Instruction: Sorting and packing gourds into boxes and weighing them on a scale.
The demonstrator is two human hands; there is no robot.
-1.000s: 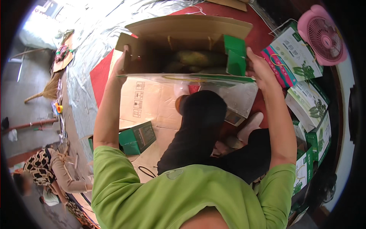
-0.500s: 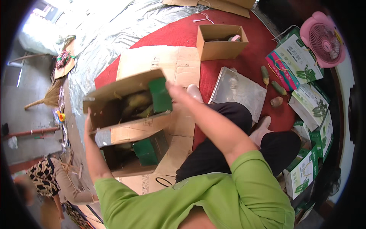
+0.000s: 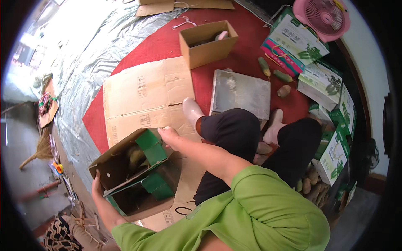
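I hold an open cardboard box (image 3: 109, 162) between both hands, tilted, on my left side. My left hand (image 3: 97, 183) grips its near left end. At the far right corner, by a green flap (image 3: 151, 146), my right hand (image 3: 168, 136) is closed on the edge. Inside the box lies yellowish-green, rounded produce (image 3: 136, 157), partly in shadow. A second open box (image 3: 164, 186) with green inner flaps stands right against the held one, on the near side. Its dark inside is hard to make out.
Flattened cardboard (image 3: 146, 90) lies on a red mat (image 3: 138, 54). A brown carton (image 3: 209, 52) stands beyond my feet, near a flat grey-topped box (image 3: 243, 94). Cucumber-like vegetables (image 3: 264, 67), green-and-white cartons (image 3: 320, 85) and a pink fan (image 3: 322, 19) are at right. Another person (image 3: 63, 234) is at lower left.
The held box has come down and toward me, from over the flattened cardboard to close against the second box. My view has shifted, and both hands still grip the box.
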